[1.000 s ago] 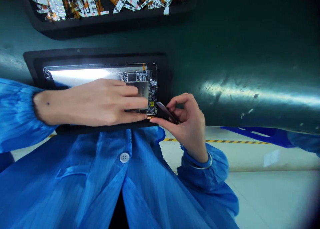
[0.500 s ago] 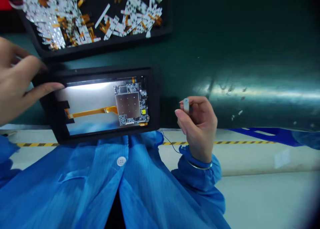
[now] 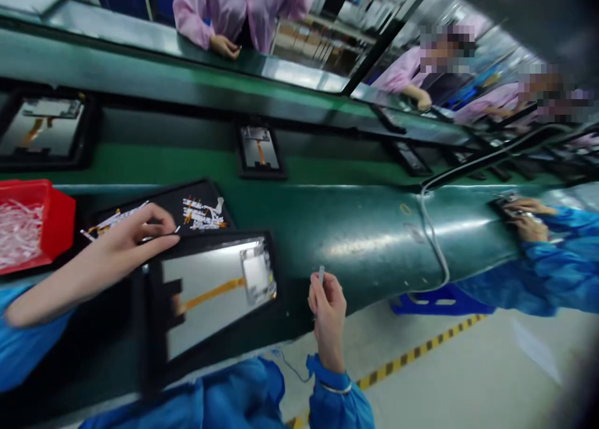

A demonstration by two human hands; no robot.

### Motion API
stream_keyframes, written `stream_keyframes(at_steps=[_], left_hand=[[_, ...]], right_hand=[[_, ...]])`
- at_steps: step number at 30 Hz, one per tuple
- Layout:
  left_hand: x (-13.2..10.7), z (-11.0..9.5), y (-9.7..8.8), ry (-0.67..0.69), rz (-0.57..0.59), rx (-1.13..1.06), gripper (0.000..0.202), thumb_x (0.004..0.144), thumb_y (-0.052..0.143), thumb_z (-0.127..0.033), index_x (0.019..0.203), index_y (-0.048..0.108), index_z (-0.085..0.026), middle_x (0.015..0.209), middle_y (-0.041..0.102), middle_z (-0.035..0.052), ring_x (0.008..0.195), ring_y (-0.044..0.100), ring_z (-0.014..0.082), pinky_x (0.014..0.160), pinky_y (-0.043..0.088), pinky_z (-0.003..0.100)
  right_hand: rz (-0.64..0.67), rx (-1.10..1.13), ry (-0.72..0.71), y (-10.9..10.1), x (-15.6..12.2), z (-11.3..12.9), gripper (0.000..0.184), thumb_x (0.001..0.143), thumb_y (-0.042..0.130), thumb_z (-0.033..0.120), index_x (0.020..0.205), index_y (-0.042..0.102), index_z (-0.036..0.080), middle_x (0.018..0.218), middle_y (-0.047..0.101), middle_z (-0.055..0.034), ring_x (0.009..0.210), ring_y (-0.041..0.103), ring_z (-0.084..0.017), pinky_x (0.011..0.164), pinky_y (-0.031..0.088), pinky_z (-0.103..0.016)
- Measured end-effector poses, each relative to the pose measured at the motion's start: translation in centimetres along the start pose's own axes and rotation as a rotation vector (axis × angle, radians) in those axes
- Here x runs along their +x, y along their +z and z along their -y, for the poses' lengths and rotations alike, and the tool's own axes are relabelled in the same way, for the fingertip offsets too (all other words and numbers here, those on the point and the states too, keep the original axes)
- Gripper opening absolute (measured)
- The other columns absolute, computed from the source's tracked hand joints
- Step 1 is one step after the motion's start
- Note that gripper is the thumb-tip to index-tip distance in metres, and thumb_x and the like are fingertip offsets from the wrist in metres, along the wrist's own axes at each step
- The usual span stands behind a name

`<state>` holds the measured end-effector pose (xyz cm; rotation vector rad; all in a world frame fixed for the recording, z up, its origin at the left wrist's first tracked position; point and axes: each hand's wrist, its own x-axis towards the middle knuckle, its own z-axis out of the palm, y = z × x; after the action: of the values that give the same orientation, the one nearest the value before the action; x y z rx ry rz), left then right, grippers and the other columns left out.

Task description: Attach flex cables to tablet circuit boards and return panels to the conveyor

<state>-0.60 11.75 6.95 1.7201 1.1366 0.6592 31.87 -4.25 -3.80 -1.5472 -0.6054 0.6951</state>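
A long curved green desk (image 3: 365, 248) carried a black tray (image 3: 159, 199) of flimsy, featherlight flex strips (image 3: 201, 212), best pinched by the edge. The left hand (image 3: 126, 248) hovered there, fingers nearly closed, can't tell if it had one; the right hand (image 3: 327, 317) clenched a small grey tab (image 3: 321, 275).

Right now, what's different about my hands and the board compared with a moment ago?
Your left hand moved off the circuit board and out to the left, over the tray of flex strips. Your right hand drew back from the board, pinching a small grey strip. The board stayed in its black fixture.
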Motion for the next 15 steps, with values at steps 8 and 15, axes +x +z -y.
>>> stream_keyframes(at_steps=[8,15], left_hand=[[17.0,-5.6,11.9,-0.084,-0.064,-0.331,0.029,0.097,0.059,-0.036,0.117,0.058,-0.015,0.103,0.064,0.0051,0.081,0.063,0.0138,0.071,0.057,0.029],[23.7,-9.5,18.8,-0.065,0.098,-0.272,0.037,0.096,0.062,-0.038,0.125,0.058,-0.016,0.125,0.061,0.0100,0.107,0.064,0.0221,0.091,0.058,0.043]], right_hand=[[-0.098,0.052,-0.027,0.4,-0.3,-1.0,0.038,0.083,0.071,0.055,0.090,0.058,0.020,0.055,0.032,0.0102,0.044,0.027,-0.006,0.040,0.020,-0.019],[-0.093,0.019,0.007,0.1,-0.6,-2.7,0.045,0.082,0.067,0.063,0.089,0.056,0.020,0.055,0.028,0.0111,0.045,0.027,-0.006,0.042,0.021,-0.019]])
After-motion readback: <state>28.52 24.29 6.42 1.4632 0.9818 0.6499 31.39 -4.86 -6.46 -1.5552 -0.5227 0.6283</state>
